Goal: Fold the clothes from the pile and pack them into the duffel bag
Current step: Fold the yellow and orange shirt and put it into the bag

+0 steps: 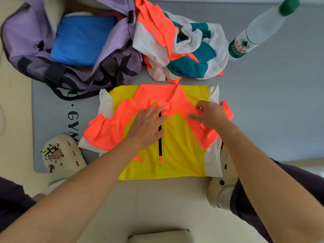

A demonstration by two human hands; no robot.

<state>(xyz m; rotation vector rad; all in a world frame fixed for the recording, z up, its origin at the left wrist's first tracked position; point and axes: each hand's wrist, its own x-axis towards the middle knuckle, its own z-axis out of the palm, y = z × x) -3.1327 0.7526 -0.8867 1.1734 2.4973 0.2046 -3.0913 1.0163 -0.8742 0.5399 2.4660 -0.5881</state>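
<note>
Grey gym mat [263, 102] carries a half-packed purple duffel bag [26, 37] at its far left corner, an unfolded pile [184, 50] beside it, and a yellow-orange shirt [178, 155] mid-fold, left hand [146, 128] flat with fingers spread, right hand [208, 114] pinching its shoulder.

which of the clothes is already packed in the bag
The folded blue garment, lying inside the open purple duffel bag. The other clothes are outside it on the mat.
</note>
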